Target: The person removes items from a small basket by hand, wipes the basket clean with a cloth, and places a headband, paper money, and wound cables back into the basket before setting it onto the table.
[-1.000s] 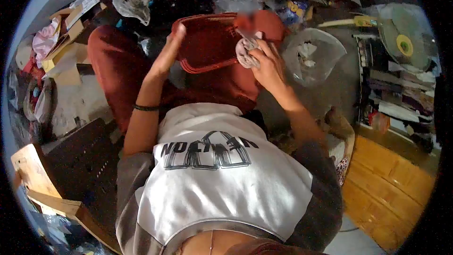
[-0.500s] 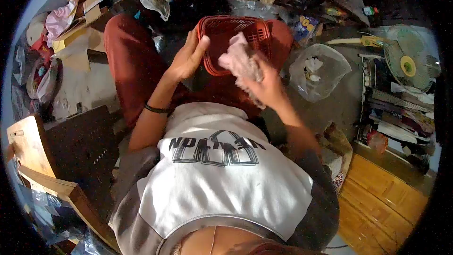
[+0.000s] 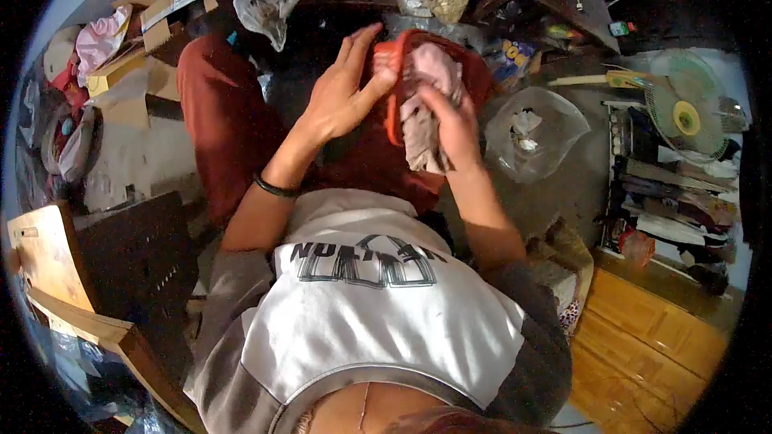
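A red plastic basket (image 3: 392, 116) is tilted on its side above my lap, its rim facing left. My left hand (image 3: 342, 96) is beside it, fingers stretched out and thumb spread toward the rim; the thumb appears to touch it. My right hand (image 3: 454, 128) grips a crumpled pinkish cloth (image 3: 434, 68), its thumb across the fabric. The cloth lies against the basket and hangs below it. My right fingers are mostly hidden behind the cloth.
A clear plastic bag (image 3: 535, 141) with scraps inside stands on the floor at right. Beyond it are a fan (image 3: 687, 116) and a rack (image 3: 659, 201). Cardboard boxes (image 3: 129, 72) are at left, near a wooden chair (image 3: 52, 257). A cluttered dark table (image 3: 555, 4) spans the top.
The basket has turned from opening upward to a tilted position and shifted right. My left fingers have straightened off its side. The cloth has moved up against the basket.
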The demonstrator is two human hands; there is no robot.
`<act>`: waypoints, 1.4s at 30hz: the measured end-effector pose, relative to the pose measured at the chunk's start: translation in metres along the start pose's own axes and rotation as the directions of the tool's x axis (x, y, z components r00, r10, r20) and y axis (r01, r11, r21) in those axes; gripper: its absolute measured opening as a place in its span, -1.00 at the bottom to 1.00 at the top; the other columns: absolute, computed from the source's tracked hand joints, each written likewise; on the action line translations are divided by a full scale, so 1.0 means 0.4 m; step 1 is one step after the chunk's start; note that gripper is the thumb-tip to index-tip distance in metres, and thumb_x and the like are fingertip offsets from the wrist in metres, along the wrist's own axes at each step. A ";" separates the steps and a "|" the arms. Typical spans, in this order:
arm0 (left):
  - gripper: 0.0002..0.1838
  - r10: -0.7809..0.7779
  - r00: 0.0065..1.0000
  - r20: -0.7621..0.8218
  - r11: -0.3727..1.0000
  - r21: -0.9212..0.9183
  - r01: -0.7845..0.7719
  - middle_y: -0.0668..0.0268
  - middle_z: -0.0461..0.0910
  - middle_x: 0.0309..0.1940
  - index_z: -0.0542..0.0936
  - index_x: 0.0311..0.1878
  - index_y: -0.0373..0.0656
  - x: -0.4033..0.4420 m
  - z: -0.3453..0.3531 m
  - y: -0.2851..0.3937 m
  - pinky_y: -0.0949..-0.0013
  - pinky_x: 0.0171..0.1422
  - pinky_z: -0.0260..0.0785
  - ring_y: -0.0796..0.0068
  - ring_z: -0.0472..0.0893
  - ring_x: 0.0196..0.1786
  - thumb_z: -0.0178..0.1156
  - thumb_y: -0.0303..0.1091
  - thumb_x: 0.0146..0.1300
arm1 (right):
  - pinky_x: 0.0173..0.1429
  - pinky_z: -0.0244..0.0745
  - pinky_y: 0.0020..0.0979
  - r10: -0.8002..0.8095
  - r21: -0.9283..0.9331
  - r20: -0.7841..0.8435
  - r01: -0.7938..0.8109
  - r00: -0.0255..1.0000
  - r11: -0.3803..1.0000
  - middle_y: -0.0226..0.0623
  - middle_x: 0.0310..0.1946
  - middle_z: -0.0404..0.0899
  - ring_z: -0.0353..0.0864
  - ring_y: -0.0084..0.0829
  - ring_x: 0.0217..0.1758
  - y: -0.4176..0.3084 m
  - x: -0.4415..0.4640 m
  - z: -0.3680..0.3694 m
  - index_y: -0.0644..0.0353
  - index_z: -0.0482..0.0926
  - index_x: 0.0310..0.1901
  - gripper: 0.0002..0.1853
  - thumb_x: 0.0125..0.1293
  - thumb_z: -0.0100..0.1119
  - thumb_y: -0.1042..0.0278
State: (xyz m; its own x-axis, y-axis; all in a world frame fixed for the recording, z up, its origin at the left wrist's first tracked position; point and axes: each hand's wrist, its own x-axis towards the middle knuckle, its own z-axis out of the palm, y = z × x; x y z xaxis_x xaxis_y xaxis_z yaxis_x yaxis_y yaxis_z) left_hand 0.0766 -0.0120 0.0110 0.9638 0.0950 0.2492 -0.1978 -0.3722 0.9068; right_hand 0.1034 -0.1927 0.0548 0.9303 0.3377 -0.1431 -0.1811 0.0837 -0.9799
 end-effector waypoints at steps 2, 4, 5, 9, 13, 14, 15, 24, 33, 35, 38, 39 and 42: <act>0.06 0.277 0.954 -0.118 0.960 -0.012 -0.280 -0.14 0.23 0.31 0.08 0.44 -0.22 0.026 -0.003 0.010 0.07 0.38 0.20 -0.18 0.29 0.34 0.24 0.29 0.06 | 0.29 0.38 -0.29 -0.103 0.388 0.046 0.077 0.994 0.919 -0.24 0.15 0.48 0.49 -0.31 0.20 0.001 0.047 -0.007 0.19 0.32 0.29 -0.51 0.33 0.09 0.40; 0.23 0.312 0.950 -0.001 0.946 0.087 -0.311 -0.11 0.21 0.34 0.03 0.46 -0.20 0.008 -0.007 0.055 0.08 0.43 0.14 -0.17 0.23 0.38 0.46 0.22 -0.17 | 0.38 0.31 -0.24 -0.121 0.655 0.132 0.005 0.984 0.756 -0.19 0.32 0.29 0.37 -0.23 0.32 -0.033 0.064 -0.004 0.15 0.14 0.39 -0.40 0.35 0.05 0.39; 0.27 0.272 0.961 0.049 0.955 0.104 -0.276 -0.10 0.21 0.35 0.03 0.46 -0.19 0.004 0.002 0.066 0.09 0.44 0.14 -0.15 0.24 0.38 0.52 0.18 -0.24 | 0.38 0.31 -0.22 -0.155 0.648 0.108 0.049 0.982 0.760 -0.19 0.32 0.29 0.37 -0.23 0.32 -0.034 0.074 -0.003 0.13 0.14 0.39 -0.41 0.35 0.05 0.38; 0.30 0.295 0.955 -0.034 0.954 0.073 -0.292 -0.03 0.38 0.17 0.03 0.47 -0.16 0.028 0.012 0.042 0.08 0.29 0.29 -0.08 0.43 0.20 0.54 0.17 -0.30 | 0.38 0.30 -0.21 -0.166 0.656 0.138 0.035 0.976 0.754 -0.20 0.31 0.30 0.36 -0.23 0.32 -0.019 0.090 0.010 0.14 0.15 0.39 -0.40 0.35 0.08 0.32; 0.00 0.133 0.989 -0.068 0.990 0.065 -0.129 0.00 0.42 0.11 0.17 0.42 -0.13 0.018 0.026 0.042 0.15 0.21 0.36 0.00 0.48 0.15 0.43 -0.04 -0.09 | 0.29 0.36 -0.29 -0.121 0.649 -0.019 0.104 0.992 0.753 -0.19 0.14 0.50 0.51 -0.28 0.16 0.048 0.105 -0.021 0.20 0.29 0.32 -0.44 0.30 0.16 0.33; -0.18 0.059 0.991 -0.122 0.991 -0.114 -0.073 0.02 0.43 0.08 0.27 0.37 -0.11 0.019 0.043 0.016 0.18 0.23 0.33 0.05 0.48 0.16 0.31 -0.13 0.01 | 0.29 0.35 -0.31 -0.056 0.412 -0.076 0.082 0.996 0.907 -0.20 0.14 0.50 0.51 -0.31 0.16 0.048 0.083 -0.044 0.21 0.33 0.29 -0.46 0.29 0.17 0.33; -0.21 0.029 0.993 -0.118 0.990 -0.132 -0.044 0.02 0.43 0.08 0.28 0.36 -0.11 0.018 0.044 -0.005 0.18 0.24 0.32 0.06 0.47 0.16 0.30 -0.14 0.03 | 0.29 0.33 -0.33 -0.007 0.145 -0.151 0.029 0.989 0.989 -0.21 0.14 0.51 0.51 -0.35 0.16 0.004 0.033 -0.040 0.23 0.36 0.27 -0.48 0.28 0.18 0.34; -0.37 -0.159 0.986 -0.056 0.981 0.102 0.164 0.07 0.37 0.18 0.41 0.26 -0.16 -0.017 0.037 -0.019 0.16 0.28 0.27 0.05 0.44 0.21 0.15 -0.07 0.13 | 0.24 0.38 -0.13 -0.642 -0.746 0.416 0.646 0.643 0.164 -0.04 0.04 0.46 0.48 0.02 0.07 -0.104 -0.007 -0.008 0.09 0.48 0.17 -0.46 0.07 0.23 0.50; -0.47 -0.236 0.953 0.193 0.965 0.165 0.205 -0.04 0.42 0.20 0.46 0.17 -0.13 -0.084 0.036 0.011 0.09 0.20 0.35 -0.11 0.49 0.13 0.13 -0.25 0.06 | 0.28 0.30 -0.02 -0.494 -0.695 0.686 0.683 0.535 -0.225 -0.16 0.11 0.37 0.33 -0.03 0.21 0.011 0.013 0.033 -0.03 0.59 0.01 -0.65 0.16 0.06 0.28; -0.41 -0.287 0.944 0.163 0.952 0.159 0.262 -0.11 0.36 0.25 0.45 0.19 -0.16 -0.088 0.031 0.053 0.06 0.27 0.30 -0.14 0.43 0.21 0.13 -0.26 0.01 | 0.23 0.34 -0.03 -0.455 -0.753 0.634 0.633 0.625 -0.180 -0.14 0.11 0.37 0.36 -0.01 0.18 0.046 -0.006 -0.019 0.01 0.60 -0.02 -0.68 0.16 0.07 0.29; -0.37 -0.207 0.969 0.135 0.950 0.264 0.166 -0.16 0.30 0.28 0.43 0.23 -0.14 -0.101 0.030 0.052 0.02 0.36 0.20 -0.25 0.27 0.32 0.15 -0.30 -0.03 | 0.16 0.34 0.00 -0.544 -0.841 0.502 0.526 0.672 -0.126 0.03 0.06 0.35 0.37 0.11 0.13 0.024 -0.019 -0.055 0.27 0.59 -0.14 -0.70 0.03 0.22 0.49; -0.37 -0.197 0.968 0.154 0.951 0.271 0.151 -0.15 0.31 0.26 0.43 0.22 -0.14 -0.101 0.032 0.057 0.01 0.34 0.22 -0.24 0.30 0.29 0.15 -0.30 -0.04 | 0.17 0.34 0.00 -0.546 -0.856 0.478 0.503 0.689 -0.114 0.05 0.07 0.35 0.36 0.12 0.14 0.021 -0.027 -0.059 0.31 0.58 -0.11 -0.69 0.04 0.21 0.50; -0.40 -0.174 0.969 0.176 0.950 0.290 0.117 -0.15 0.37 0.20 0.44 0.19 -0.13 -0.091 0.034 0.067 0.00 0.27 0.29 -0.21 0.39 0.21 0.16 -0.31 -0.04 | 0.17 0.35 -0.04 -0.580 -0.882 0.321 0.459 0.748 0.104 0.10 0.07 0.35 0.39 0.14 0.11 -0.032 -0.043 -0.066 0.33 0.55 -0.07 -0.67 0.07 0.19 0.51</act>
State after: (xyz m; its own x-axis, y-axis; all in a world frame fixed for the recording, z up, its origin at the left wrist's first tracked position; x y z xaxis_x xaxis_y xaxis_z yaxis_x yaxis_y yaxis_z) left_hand 0.0386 -0.0378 0.0216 0.9997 -0.0059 0.0241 -0.0227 -0.6104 0.7918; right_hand 0.0980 -0.2243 0.0663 0.6991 0.5049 0.5062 0.6895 -0.6635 -0.2904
